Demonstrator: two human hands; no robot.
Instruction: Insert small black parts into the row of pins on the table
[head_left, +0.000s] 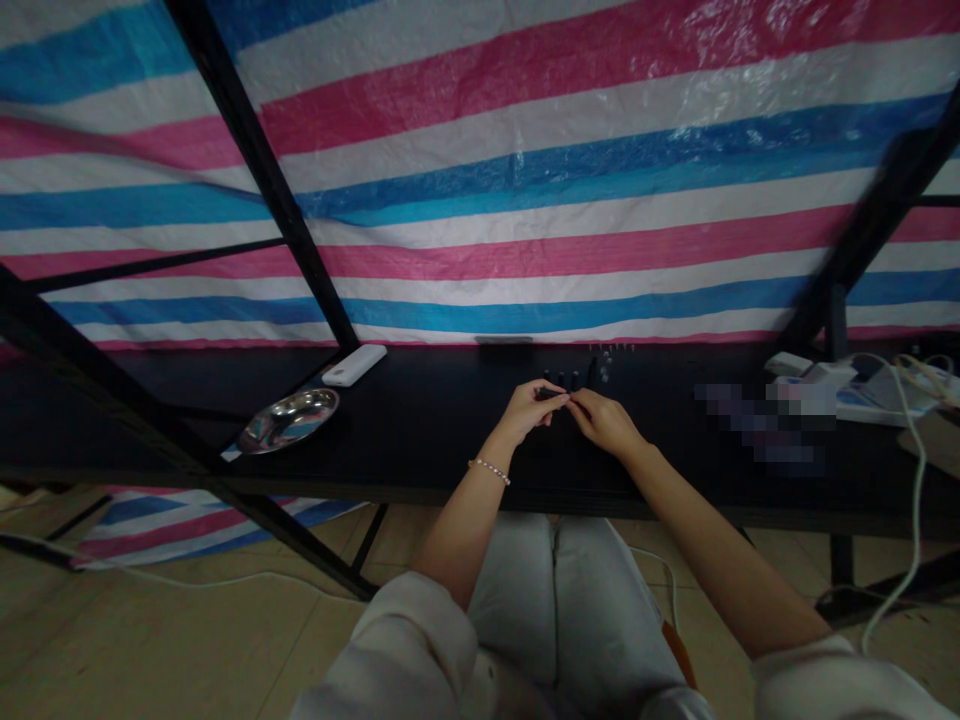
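Hands (571, 410) pinching small dark part (561, 396), no legible writing

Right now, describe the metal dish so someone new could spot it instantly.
Start at the long black table in front of the striped tarp. Go to its left part, well left of the two hands that meet at the middle; the dish lies near the front edge. It is round, shallow and shiny silver, unlike the white oblong box just behind it.
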